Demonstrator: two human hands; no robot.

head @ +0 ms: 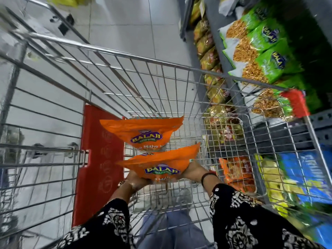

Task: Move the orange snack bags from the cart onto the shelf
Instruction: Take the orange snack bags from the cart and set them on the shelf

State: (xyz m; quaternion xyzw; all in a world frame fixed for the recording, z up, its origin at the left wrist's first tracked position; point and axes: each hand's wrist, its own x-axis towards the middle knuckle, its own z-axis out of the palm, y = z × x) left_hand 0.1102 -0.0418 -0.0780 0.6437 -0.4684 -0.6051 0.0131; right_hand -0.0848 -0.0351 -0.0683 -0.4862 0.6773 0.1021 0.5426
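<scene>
Head view: hands (both) under orange bag

The floor is made of big pale grey tiles with thin lines between them, and it shines where light hits it. On the right stands a grey metal rack that runs from near to far. Green bags full of yellow snacks lie in a row on top of it. Lower down, gold and brown packs fill another row. Near the right edge sit blue and yellow packs, a bit blurry. Far away at the top left is something yellow, too blurry to tell.
</scene>
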